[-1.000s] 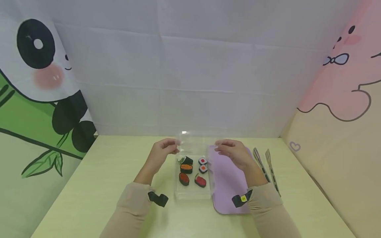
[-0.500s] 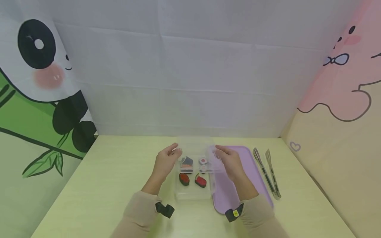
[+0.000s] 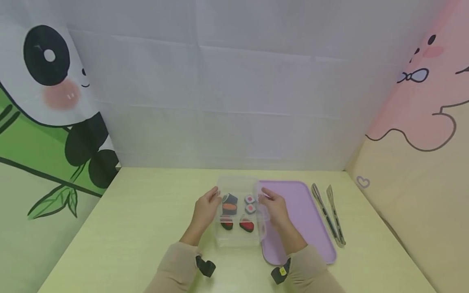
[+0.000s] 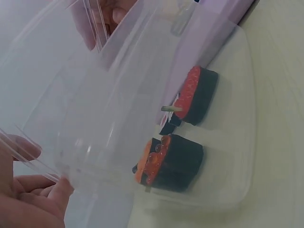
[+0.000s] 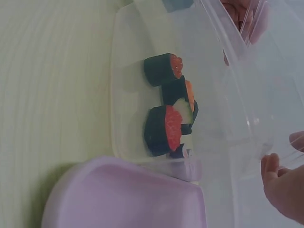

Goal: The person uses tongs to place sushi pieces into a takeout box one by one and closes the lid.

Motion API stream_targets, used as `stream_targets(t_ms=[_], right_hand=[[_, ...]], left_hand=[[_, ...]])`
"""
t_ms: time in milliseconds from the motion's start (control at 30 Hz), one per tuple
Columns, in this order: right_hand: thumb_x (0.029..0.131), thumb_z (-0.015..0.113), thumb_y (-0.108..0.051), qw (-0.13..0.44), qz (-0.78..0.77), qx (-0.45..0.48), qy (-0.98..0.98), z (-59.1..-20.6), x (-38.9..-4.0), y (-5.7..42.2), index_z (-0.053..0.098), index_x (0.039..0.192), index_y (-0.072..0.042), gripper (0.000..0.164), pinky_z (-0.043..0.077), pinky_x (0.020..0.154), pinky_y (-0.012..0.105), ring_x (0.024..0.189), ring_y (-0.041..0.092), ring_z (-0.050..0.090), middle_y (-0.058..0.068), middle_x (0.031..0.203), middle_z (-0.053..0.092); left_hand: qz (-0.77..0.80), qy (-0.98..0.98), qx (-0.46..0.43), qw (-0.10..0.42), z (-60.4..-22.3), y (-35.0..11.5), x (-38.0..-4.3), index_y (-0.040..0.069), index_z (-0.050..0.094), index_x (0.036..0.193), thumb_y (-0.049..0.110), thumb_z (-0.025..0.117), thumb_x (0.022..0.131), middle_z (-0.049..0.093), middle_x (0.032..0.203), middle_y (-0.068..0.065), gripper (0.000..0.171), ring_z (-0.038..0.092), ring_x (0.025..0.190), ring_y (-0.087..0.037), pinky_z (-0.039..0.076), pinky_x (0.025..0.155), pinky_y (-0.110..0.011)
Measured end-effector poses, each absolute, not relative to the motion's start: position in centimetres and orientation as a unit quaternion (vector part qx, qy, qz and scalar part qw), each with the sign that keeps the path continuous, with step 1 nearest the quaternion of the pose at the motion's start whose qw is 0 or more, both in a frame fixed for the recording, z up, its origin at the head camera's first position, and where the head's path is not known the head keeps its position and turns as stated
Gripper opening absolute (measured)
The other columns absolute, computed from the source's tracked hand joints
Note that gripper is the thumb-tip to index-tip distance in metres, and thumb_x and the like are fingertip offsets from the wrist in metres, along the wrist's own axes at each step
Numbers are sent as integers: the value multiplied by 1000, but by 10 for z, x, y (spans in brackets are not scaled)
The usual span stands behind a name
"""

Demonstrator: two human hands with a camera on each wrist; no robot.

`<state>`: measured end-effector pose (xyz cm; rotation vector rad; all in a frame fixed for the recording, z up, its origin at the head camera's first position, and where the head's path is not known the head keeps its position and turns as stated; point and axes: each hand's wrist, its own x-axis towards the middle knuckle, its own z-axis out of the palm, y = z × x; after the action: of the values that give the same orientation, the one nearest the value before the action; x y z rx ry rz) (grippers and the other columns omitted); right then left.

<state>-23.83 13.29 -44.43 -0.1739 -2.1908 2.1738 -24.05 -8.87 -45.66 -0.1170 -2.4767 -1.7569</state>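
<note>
A clear plastic box (image 3: 239,241) stands on the table, holding several sushi pieces. Its clear lid (image 3: 238,184) slants over the back part, with the front pieces outside its near edge. My left hand (image 3: 205,209) pinches the lid's left side between thumb and fingers, as the left wrist view shows. On the right side, my right hand (image 3: 276,209) grips the opposite edge. Two red-topped gunkan pieces (image 4: 190,97) sit near the front. Behind them, an orange-topped piece (image 3: 229,208), a dark-wrapped piece (image 3: 230,198) and small rolls (image 3: 250,199) show through the lid.
A purple tray (image 3: 307,228) lies right beside the box, partly under my right forearm. Metal tongs (image 3: 336,215) rest to the right of the tray. A white cloth wall (image 3: 234,101) closes off the back of the table.
Both hands have brought the lid down and toward me, from raised behind the box to over its back half. My forearms moved closer together. The tray and tongs stayed put.
</note>
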Motion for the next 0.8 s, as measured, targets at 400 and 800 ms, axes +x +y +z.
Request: stream_targets(t_ms=[400,800], right_hand=[[84,56,5,68,694,-96,-710,-468,-229,120,51,138,4,53,54,74,29,84,19,55,17,99,58],[90,60,-4,63,582,-68,-808,-477,-216,117,44,144,0,57,49,90,46,113,36,51,21,141,45]], left_hand=[[-589,-806,-17,48,-480,-80,-236,-1,41,145,13,48,99,35,153,-13,49,41,133,-36,43,102,-41],[-589,-807,-29,29,-484,-81,-226,-5,36,147,2,51,93,23,156,-21,56,26,139,-42,27,111,-52]])
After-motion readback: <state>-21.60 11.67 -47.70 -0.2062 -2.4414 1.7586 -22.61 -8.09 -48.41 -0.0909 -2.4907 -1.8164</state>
